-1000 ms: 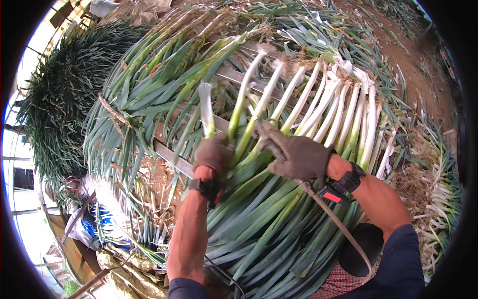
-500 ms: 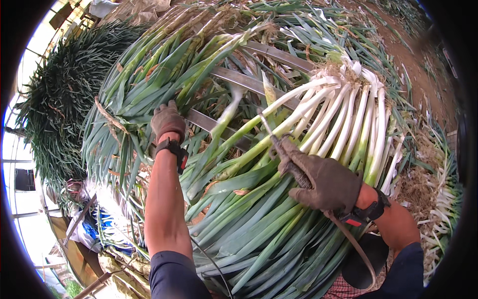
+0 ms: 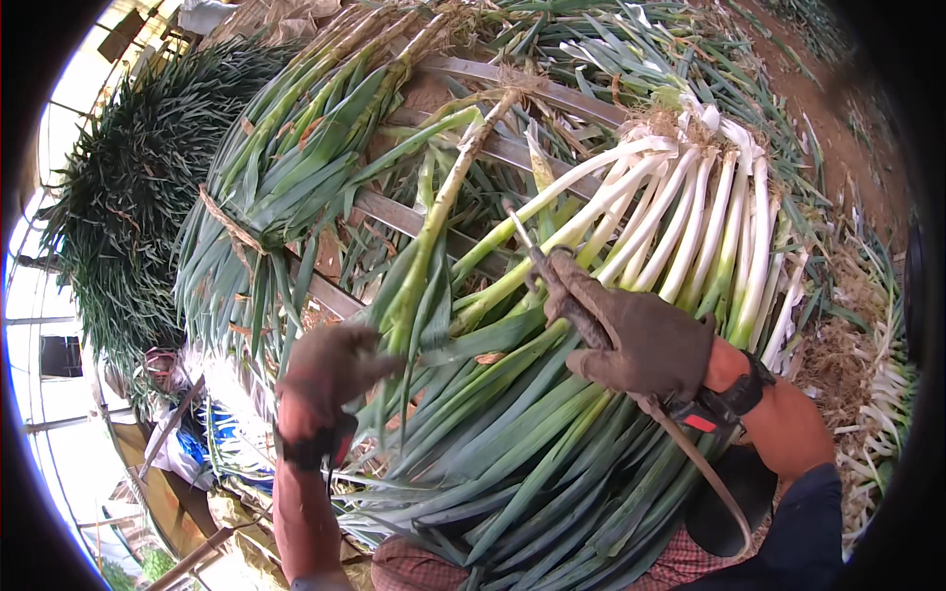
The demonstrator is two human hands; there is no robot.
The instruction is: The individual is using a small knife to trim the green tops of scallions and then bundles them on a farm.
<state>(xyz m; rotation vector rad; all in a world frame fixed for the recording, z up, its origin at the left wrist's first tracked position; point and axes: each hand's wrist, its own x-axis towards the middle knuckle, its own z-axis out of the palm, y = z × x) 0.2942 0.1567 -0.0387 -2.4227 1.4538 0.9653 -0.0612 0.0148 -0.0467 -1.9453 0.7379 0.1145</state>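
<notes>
A big bundle of leeks point(image 3: 690, 227) lies in front of me, white stems to the upper right and green leaves fanning toward me. My gloved right hand point(image 3: 636, 340) rests on top of it, closed on a thin tan strap point(image 3: 705, 473) that runs from above my fingers down past my wrist. My gloved left hand point(image 3: 330, 369) is at the bundle's left edge. It looks closed on the leaves of a single long leek point(image 3: 434, 236) that points up and away, though motion blurs the hand.
Grey wooden slats point(image 3: 394, 212) show under the leeks. Another tied bundle point(image 3: 286, 167) lies to the left, with a dark green heap of leaves point(image 3: 128, 187) beyond it. Loose leeks with roots point(image 3: 887, 394) and bare soil point(image 3: 828, 108) are on the right.
My left hand reached far out to the left, then came back near the bundle with a single leek. My right hand stayed on the bundle with the strap, shifting slightly.
</notes>
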